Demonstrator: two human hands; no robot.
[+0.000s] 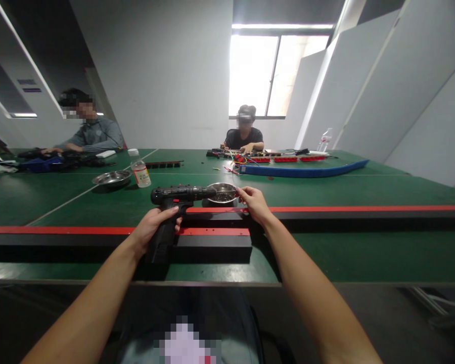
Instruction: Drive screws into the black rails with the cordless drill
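Observation:
My left hand [153, 227] is wrapped round the grip of a black cordless drill [174, 194], which points to the right. A thin bit [224, 191] sticks out of its chuck, above a steel bowl [222, 198] of small dark pieces, probably screws. At the bit's tip, the fingers of my right hand [253, 202] are pinched together; what they hold is too small to make out. Below the drill lies a long black bar with a red top [212, 232]. A second black and red bar [345, 215] runs off to the right, just behind it.
A second steel bowl [111, 178] and a labelled bottle [140, 172] stand to the left. Farther back lie a blue curved strip [303, 170], coloured wires [235, 161] and red parts [286, 159]. Two people sit across the green table [182, 177]; a clear bottle [325, 140] stands far right.

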